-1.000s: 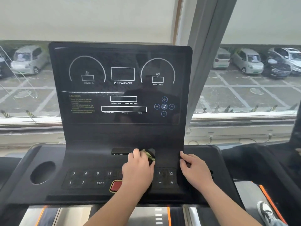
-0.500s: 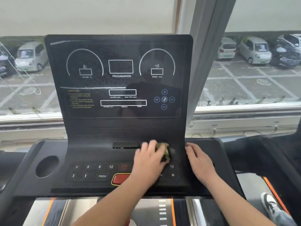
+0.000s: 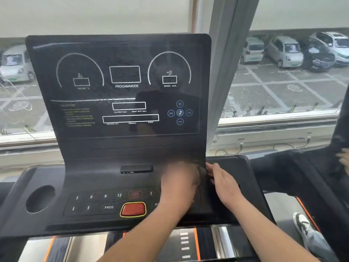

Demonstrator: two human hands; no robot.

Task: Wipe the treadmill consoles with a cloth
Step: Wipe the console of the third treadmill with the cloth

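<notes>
Progress judged partial. Dark olive cloth (image 3: 198,173) under blurred left hand (image 3: 178,186), lower right of black treadmill console (image 3: 120,148); grip indeterminate. Right hand (image 3: 225,183) flat, fingers relaxed, bracing console edge. Streaked glossy display (image 3: 122,53) likely unwiped.

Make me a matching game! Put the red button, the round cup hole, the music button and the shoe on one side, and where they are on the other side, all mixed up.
Things:
1. red button
2. cup hole
3. music-note button
4. shoe

Places:
A. low down at the picture's right edge
B. on the upright screen
C. at the console's far left
D. just right of the PROG key

Pairs: 1-D, 2-C, 3-B, 4-A
</notes>
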